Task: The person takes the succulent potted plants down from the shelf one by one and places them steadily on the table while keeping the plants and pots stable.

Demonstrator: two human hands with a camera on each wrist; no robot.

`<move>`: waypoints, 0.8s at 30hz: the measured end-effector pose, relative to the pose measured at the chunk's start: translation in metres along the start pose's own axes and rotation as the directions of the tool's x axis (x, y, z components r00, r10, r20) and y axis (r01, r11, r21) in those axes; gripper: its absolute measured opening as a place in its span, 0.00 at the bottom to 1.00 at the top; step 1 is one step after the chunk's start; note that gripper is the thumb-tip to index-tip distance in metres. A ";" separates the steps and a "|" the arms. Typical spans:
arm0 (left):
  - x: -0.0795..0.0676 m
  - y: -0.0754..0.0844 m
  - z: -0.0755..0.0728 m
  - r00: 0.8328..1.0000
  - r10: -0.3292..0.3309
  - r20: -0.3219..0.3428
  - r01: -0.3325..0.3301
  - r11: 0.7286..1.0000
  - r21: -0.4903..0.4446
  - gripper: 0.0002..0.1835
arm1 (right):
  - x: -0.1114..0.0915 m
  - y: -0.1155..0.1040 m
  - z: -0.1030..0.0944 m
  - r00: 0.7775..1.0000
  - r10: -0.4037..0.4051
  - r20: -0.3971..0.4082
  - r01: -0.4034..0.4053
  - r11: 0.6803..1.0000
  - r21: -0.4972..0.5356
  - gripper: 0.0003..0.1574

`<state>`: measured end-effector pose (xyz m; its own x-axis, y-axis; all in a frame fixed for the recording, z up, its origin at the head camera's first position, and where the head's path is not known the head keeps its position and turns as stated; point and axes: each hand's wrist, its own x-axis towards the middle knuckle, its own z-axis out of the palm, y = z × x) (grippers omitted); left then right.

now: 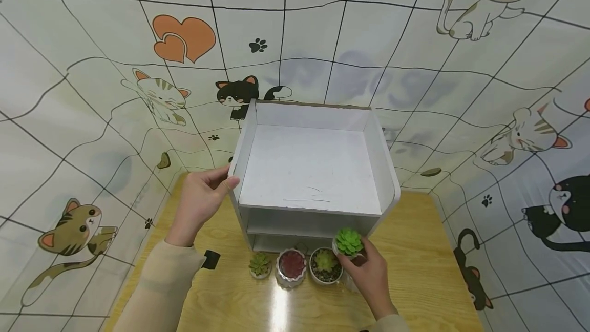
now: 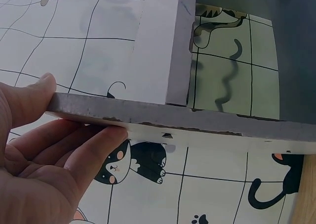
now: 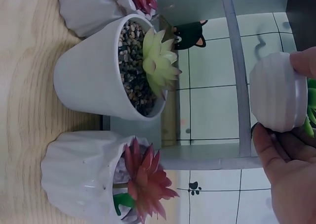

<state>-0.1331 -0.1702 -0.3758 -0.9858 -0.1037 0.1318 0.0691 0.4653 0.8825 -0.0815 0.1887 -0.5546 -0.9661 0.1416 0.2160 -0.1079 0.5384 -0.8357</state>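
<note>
My left hand (image 1: 198, 201) grips the left side panel of a white shelf unit (image 1: 313, 168). In the left wrist view, the thumb lies over the panel's edge (image 2: 148, 115) and the fingers lie beneath it. My right hand (image 1: 369, 275) holds a small ribbed white pot (image 3: 278, 92) with a bright green succulent (image 1: 349, 242), just in front of the unit's lower right opening. Below that hand, in the right wrist view, stand a smooth white pot (image 3: 91, 73) with a pale green succulent (image 3: 159, 63) and a wavy white pot (image 3: 79, 177) with a red succulent (image 3: 145, 179).
A red succulent in a wavy pot (image 1: 291, 268) and a small green succulent (image 1: 260, 265) stand farther left in the row on the wooden table (image 1: 415, 265). A small black square (image 1: 211, 260) lies near my left sleeve. Cat-printed sheeting (image 1: 313, 29) surrounds the table.
</note>
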 end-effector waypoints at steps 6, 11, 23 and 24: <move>-0.001 0.002 -0.002 1.000 -0.013 0.003 0.013 1.000 0.004 0.22 | -0.003 0.001 -0.002 1.000 0.011 -0.004 -0.010 1.000 0.026 0.37; -0.001 0.004 -0.003 1.000 -0.021 0.009 0.021 1.000 -0.003 0.23 | -0.007 0.003 -0.003 1.000 0.024 -0.008 -0.024 0.999 0.026 0.38; -0.001 0.002 -0.003 1.000 -0.011 0.008 0.011 1.000 -0.018 0.22 | -0.018 0.010 -0.005 0.999 0.031 -0.022 -0.032 0.999 -0.031 0.40; -0.001 0.002 -0.003 1.000 -0.013 0.009 0.013 1.000 -0.018 0.22 | -0.019 0.010 -0.006 0.999 0.030 -0.024 -0.030 0.999 -0.028 0.39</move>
<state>-0.1316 -0.1718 -0.3724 -0.9880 -0.1021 0.1161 0.0585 0.4481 0.8921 -0.0632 0.1963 -0.5645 -0.9629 0.1777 0.2032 -0.0719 0.5568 -0.8275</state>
